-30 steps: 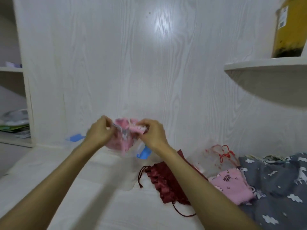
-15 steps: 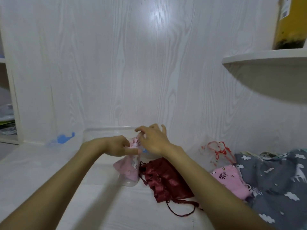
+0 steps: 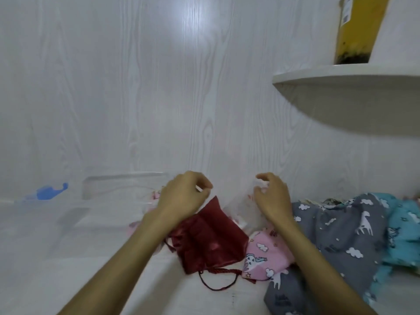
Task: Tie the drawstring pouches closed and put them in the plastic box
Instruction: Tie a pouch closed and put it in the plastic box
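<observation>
Just under right hand, whose fingers are pinching sheer pouch; left hand, loosely curled, is hovering above maroon pouch.

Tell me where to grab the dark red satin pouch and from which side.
Grip the dark red pouch at its gathered neck, low on its near-left end, where the cord loops out. Come from above on the near side: it lies flat, and that end looks clear of the pink pouch.
</observation>
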